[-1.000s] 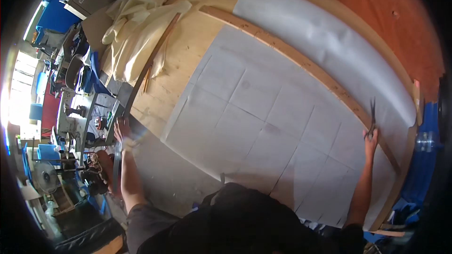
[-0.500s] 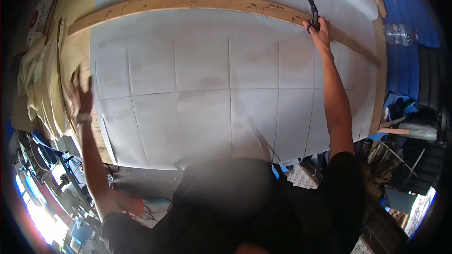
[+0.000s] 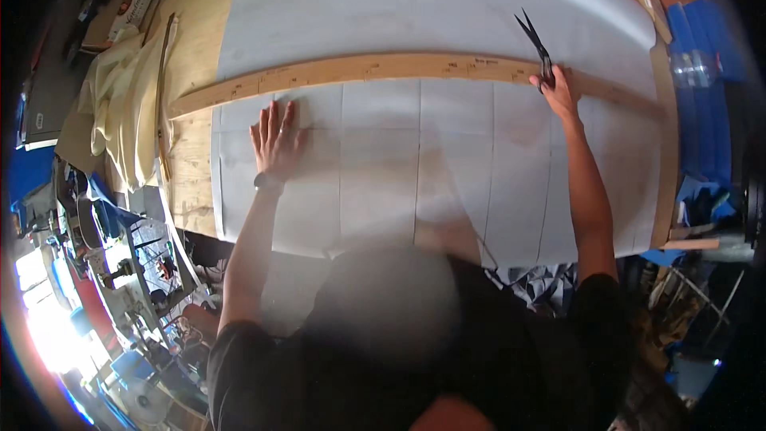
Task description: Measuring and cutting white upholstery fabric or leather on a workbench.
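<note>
A large pale grey sheet (image 3: pixel 375 172), ruled with dark lines into rectangles, covers most of the wooden table (image 3: pixel 195 191). Across it lies a long wooden strip (image 3: pixel 351 69) with dark marks on its face. My left hand (image 3: pixel 277 142) rests flat on the sheet just below the strip's left part, fingers stretched and spread, holding nothing. In my right hand (image 3: pixel 561 94) is a pair of black scissors (image 3: pixel 541 46), blades pointing away and slightly parted. That hand is at the right part of the strip; whether it presses on it I cannot tell.
Cream cloth (image 3: pixel 124 124) hangs in folds at the table's left edge, beside a cardboard box (image 3: pixel 132 4). A clear plastic bottle (image 3: pixel 692 69) lies on blue material (image 3: pixel 706 124) at the right. Cluttered equipment (image 3: pixel 144 271) stands at lower left.
My left hand has come from the table's left edge onto the sheet, toward the strip. My right hand still holds the scissors near the strip's right part. The whole view has shifted.
</note>
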Action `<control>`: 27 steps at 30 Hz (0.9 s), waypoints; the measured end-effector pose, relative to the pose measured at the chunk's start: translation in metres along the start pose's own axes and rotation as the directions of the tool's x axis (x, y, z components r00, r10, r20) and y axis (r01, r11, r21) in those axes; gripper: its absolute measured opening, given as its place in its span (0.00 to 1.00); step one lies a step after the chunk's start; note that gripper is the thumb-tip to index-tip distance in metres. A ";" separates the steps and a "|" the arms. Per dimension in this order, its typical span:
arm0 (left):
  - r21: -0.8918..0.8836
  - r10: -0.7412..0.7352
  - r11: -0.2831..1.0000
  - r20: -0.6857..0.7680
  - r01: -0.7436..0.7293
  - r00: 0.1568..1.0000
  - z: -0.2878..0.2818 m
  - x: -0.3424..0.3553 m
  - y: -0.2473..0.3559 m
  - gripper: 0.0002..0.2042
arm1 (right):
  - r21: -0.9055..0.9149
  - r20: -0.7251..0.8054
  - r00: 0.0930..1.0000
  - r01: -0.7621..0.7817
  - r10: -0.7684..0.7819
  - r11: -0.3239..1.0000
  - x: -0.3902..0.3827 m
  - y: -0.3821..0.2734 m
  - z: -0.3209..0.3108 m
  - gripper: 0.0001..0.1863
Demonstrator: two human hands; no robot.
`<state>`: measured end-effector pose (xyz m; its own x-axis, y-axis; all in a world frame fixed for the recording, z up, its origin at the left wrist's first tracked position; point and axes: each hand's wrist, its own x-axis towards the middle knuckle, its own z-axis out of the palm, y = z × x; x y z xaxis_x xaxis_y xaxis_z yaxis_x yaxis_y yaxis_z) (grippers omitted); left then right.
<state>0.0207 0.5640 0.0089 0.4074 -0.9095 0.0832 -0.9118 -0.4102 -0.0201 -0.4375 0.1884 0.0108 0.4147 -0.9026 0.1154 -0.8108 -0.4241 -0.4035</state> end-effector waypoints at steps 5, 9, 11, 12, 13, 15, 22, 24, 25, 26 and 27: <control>-0.082 -0.141 0.986 0.025 0.142 0.990 -0.010 -0.049 -0.007 0.30 | -0.133 -0.260 0.956 -0.175 0.136 0.975 -0.098 0.035 -0.002 0.30; 0.094 -0.121 0.989 0.096 0.112 0.988 0.002 -0.095 -0.011 0.32 | -0.091 -0.256 0.928 -0.300 0.269 0.950 -0.202 0.094 -0.020 0.30; 0.123 -0.076 0.989 -0.042 0.080 0.996 0.013 -0.102 -0.012 0.32 | -0.138 -0.305 0.924 -0.283 0.231 0.949 -0.239 0.105 -0.016 0.32; 0.153 -0.050 0.986 -0.072 0.061 0.996 0.017 -0.106 -0.014 0.31 | -0.219 -0.344 0.922 -0.262 0.177 0.940 -0.253 0.103 -0.010 0.33; 0.142 -0.051 0.988 -0.088 0.063 0.995 0.021 -0.108 -0.015 0.31 | -0.208 -0.352 0.920 -0.255 0.171 0.944 -0.261 0.101 -0.011 0.34; 0.167 -0.031 0.985 -0.104 0.049 0.994 0.024 -0.113 -0.018 0.30 | -0.195 -0.328 0.920 -0.290 0.216 0.937 -0.276 0.092 -0.015 0.34; 0.139 -0.010 0.990 -0.081 0.021 0.997 0.014 -0.157 -0.027 0.31 | -0.227 -0.383 0.916 -0.220 0.121 0.949 -0.323 0.074 -0.026 0.29; 0.140 -0.044 0.989 -0.038 0.049 0.998 0.009 -0.173 -0.028 0.33 | -0.218 -0.364 0.920 -0.236 0.145 0.947 -0.341 0.074 -0.028 0.29; 0.133 -0.057 0.989 -0.012 0.058 0.998 0.005 -0.181 -0.029 0.33 | -0.237 -0.373 0.915 -0.255 0.155 0.937 -0.352 0.074 -0.030 0.30; 0.099 -0.028 0.995 -0.041 0.032 0.999 0.002 -0.188 -0.029 0.34 | -0.255 -0.334 0.927 -0.266 0.173 0.930 -0.363 0.074 -0.030 0.30; 0.044 -0.003 0.999 -0.045 0.005 0.999 -0.003 -0.194 -0.030 0.35 | -0.270 -0.346 0.921 -0.282 0.181 0.921 -0.371 0.074 -0.031 0.30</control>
<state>-0.0311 0.7525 -0.0034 0.4070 -0.9045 0.1278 -0.9067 -0.4169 -0.0635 -0.6636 0.4901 -0.0340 0.0921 -0.9331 0.3476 -0.9749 -0.1556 -0.1593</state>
